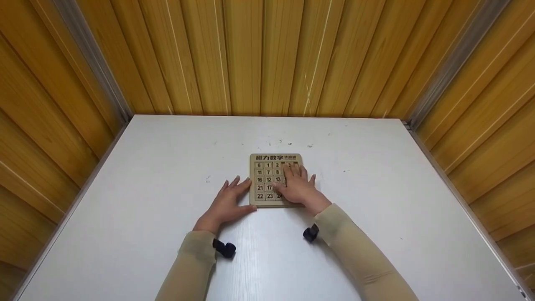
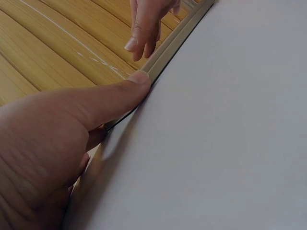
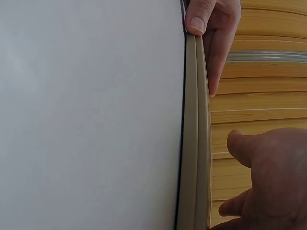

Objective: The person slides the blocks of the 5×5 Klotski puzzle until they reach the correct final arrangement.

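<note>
A wooden number slide puzzle lies flat on the white table, with numbered square tiles and dark lettering along its far edge. My left hand holds it at the near left corner, thumb against the near edge and index finger along the left side. In the left wrist view, the thumb presses on the board's edge. My right hand is over the right part of the puzzle, fingers extended, fingertips at the tile marked 3. Dark gaps show beside that tile. The hand covers several right-hand tiles; whether its fingertips press them I cannot tell.
The white table has small dark scuffs beyond the puzzle. Yellow wood-look panels stand behind it and at both sides, with grey metal posts at the corners. A small black camera is strapped to each wrist.
</note>
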